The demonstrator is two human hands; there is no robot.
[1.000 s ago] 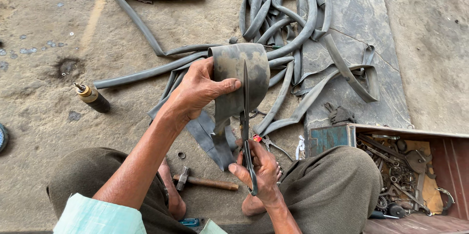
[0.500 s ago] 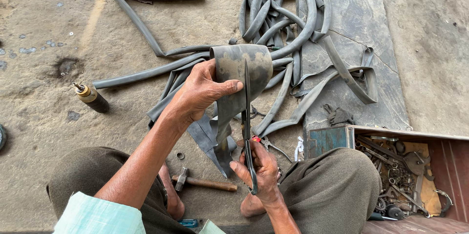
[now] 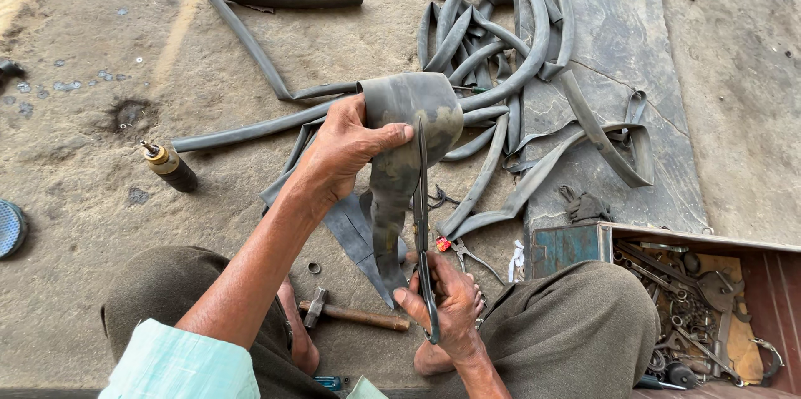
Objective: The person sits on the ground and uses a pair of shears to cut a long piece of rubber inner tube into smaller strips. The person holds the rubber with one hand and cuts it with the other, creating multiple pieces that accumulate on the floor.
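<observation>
Fingers (image 3: 392, 134) of the left hand (image 3: 346, 149) are clamped on the folded top of a wide grey rubber strip (image 3: 400, 165), thumb pressed on the near face; the strip is held up over the ground, its lower end hanging down between the knees. Right hand (image 3: 446, 307) is closed around the handles of long scissors (image 3: 423, 224), blades pointed up along the strip's right edge; whether the blades are biting into the rubber cannot be told. Just beside the right hand, pliers with a red tip (image 3: 459, 250) are lying on the ground. A hammer (image 3: 350, 312) is seen near the left foot. Beyond the strip, a heap of grey inner tubes (image 3: 501, 49) is spread over the dirt and a stone slab (image 3: 617, 40). A small bottle (image 3: 169, 166) lies at left, well apart. A box of metal tools (image 3: 709, 299) sits at right.
</observation>
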